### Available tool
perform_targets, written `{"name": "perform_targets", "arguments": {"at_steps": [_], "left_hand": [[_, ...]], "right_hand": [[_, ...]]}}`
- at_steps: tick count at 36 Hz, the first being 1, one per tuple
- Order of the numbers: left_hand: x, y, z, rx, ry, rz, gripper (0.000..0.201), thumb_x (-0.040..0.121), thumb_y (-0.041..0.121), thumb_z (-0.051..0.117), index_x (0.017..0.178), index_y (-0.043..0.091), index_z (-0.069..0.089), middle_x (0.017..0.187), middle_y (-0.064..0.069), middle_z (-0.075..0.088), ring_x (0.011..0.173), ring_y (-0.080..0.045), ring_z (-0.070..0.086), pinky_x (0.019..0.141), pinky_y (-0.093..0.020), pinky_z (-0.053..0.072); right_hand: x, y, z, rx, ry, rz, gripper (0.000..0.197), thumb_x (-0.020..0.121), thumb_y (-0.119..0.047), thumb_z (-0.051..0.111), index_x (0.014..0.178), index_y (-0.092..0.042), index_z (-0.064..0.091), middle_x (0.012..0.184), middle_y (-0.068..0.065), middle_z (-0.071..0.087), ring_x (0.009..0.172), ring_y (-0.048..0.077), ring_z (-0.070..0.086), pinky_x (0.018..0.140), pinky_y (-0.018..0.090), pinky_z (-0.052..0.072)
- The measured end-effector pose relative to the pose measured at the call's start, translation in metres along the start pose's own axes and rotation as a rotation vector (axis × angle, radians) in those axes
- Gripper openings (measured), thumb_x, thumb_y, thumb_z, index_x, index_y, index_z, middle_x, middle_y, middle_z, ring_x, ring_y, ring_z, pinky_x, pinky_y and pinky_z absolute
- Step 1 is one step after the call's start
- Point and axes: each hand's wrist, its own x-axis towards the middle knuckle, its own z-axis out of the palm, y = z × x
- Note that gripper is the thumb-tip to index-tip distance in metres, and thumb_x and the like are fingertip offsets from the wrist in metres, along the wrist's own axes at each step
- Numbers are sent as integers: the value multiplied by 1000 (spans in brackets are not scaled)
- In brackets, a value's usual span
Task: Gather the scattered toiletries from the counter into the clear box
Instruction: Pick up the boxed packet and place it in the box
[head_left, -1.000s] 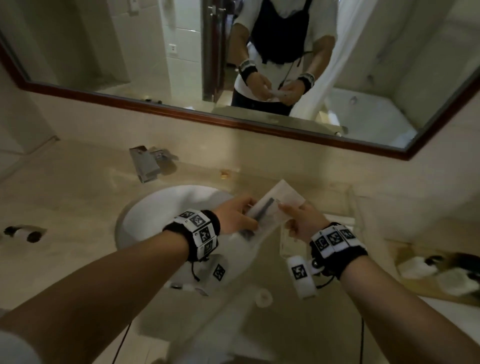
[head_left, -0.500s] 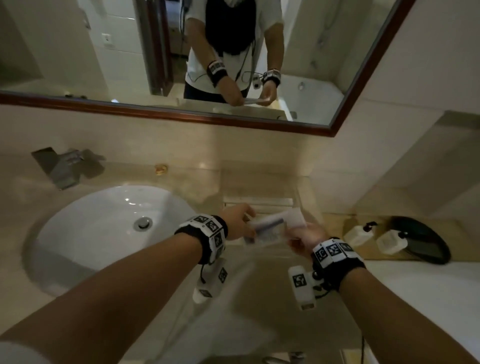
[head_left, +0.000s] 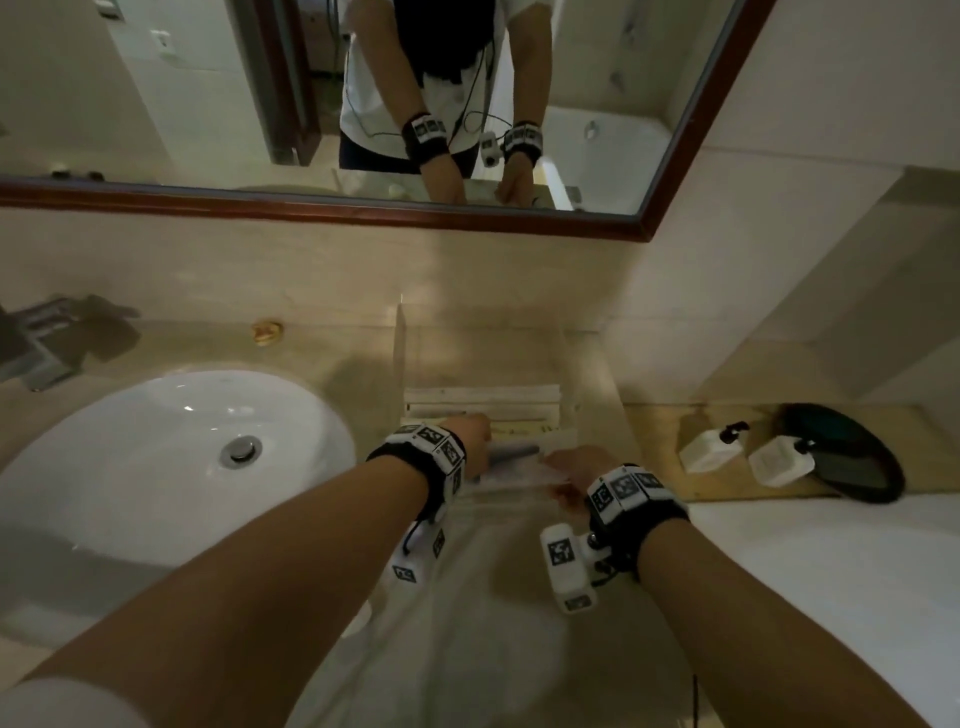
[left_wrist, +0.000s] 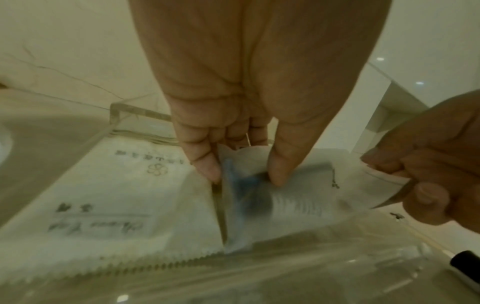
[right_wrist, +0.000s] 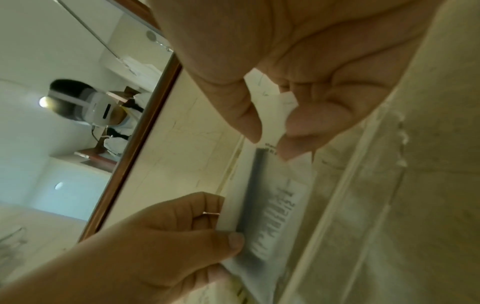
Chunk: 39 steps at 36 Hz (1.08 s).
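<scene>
A translucent white packet (head_left: 519, 461) with a dark, comb-like item inside is held flat, low inside the clear box (head_left: 399, 353). My left hand (head_left: 480, 441) pinches its left end between thumb and fingers (left_wrist: 276, 174). My right hand (head_left: 556, 460) pinches the other end, as the right wrist view shows with the packet (right_wrist: 272, 205) stretched between both hands. Under it, other white printed packets (left_wrist: 116, 195) lie on the box floor, and more lie at the back (head_left: 483, 400). The box's clear corner (left_wrist: 116, 111) stands just left of my left hand (left_wrist: 244, 174).
A white sink (head_left: 156, 467) and faucet (head_left: 47, 343) lie to the left of the box. To the right, two white pump bottles (head_left: 711, 449) and a black round object (head_left: 852, 457) sit on a wooden tray. A framed mirror (head_left: 363, 104) hangs behind.
Both hands have carried the packet rightward from beside the sink and lowered it into the clear box. The head view has swung right with them.
</scene>
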Motion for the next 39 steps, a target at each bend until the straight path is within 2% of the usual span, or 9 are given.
{"name": "perform_targets", "arguments": {"at_steps": [3, 5, 8, 10, 16, 21, 29, 35, 39], "left_hand": [[4, -1, 4, 60, 55, -9, 34, 89, 15, 59, 123, 13, 51, 115, -12, 61, 97, -31, 61, 77, -36, 50], [3, 0, 7, 150, 133, -7, 31, 87, 21, 60, 117, 15, 55, 111, -9, 63, 96, -30, 61, 79, -38, 51], [6, 0, 15, 232, 252, 10, 40, 85, 28, 59, 123, 20, 52, 120, -6, 57, 110, -29, 53, 91, -43, 46], [8, -2, 20, 205, 320, 33, 49, 84, 35, 59, 129, 23, 46, 127, -4, 51, 117, -29, 48, 96, -45, 43], [6, -2, 32, 266, 266, 141, 61, 79, 41, 65, 134, 31, 41, 134, -2, 43, 123, -28, 42, 99, -47, 41], [8, -4, 38, 285, 210, 110, 48, 84, 33, 62, 130, 29, 47, 130, -3, 46, 122, -29, 44, 100, -50, 39], [10, -5, 41, 224, 237, 97, 44, 85, 30, 58, 128, 30, 49, 126, -1, 51, 120, -28, 47, 98, -47, 39], [-1, -21, 33, 31, 471, -50, 62, 76, 38, 59, 133, 31, 39, 145, 0, 34, 133, -28, 30, 101, -54, 39], [-8, -42, 36, 11, 442, -95, 71, 77, 40, 65, 139, 25, 32, 151, -9, 23, 137, -34, 23, 110, -50, 33]], "right_hand": [[1, 3, -4, -83, 12, -73, 22, 92, -23, 56, 96, -1, 61, 91, 15, 66, 82, 29, 62, 75, 35, 53], [1, 5, -7, -132, 72, -100, 34, 92, -20, 55, 123, -6, 52, 114, 16, 61, 95, 30, 62, 79, 31, 53], [3, 7, -5, -274, 111, -195, 51, 88, -26, 60, 130, -5, 39, 103, 16, 58, 84, 33, 62, 75, 38, 55], [5, 6, -7, -405, 176, -263, 63, 85, -33, 63, 135, -8, 34, 122, 16, 51, 102, 36, 59, 84, 42, 54], [1, 1, 5, -739, 158, -516, 41, 88, -23, 59, 126, -13, 49, 133, 8, 44, 117, 28, 51, 94, 33, 44], [4, 0, 23, -909, 34, -544, 14, 87, -17, 54, 91, -12, 66, 95, 10, 67, 84, 29, 65, 73, 37, 56], [5, 2, 18, -830, -45, -531, 14, 88, -12, 51, 81, -11, 63, 82, 10, 64, 77, 28, 62, 64, 31, 46], [-8, 6, 1, -813, 17, -520, 30, 94, -17, 50, 119, -4, 58, 123, 13, 56, 112, 32, 55, 94, 37, 47], [-3, 7, 3, -778, 17, -520, 29, 93, -24, 50, 120, -14, 54, 127, 7, 52, 112, 26, 53, 86, 29, 42]]}}
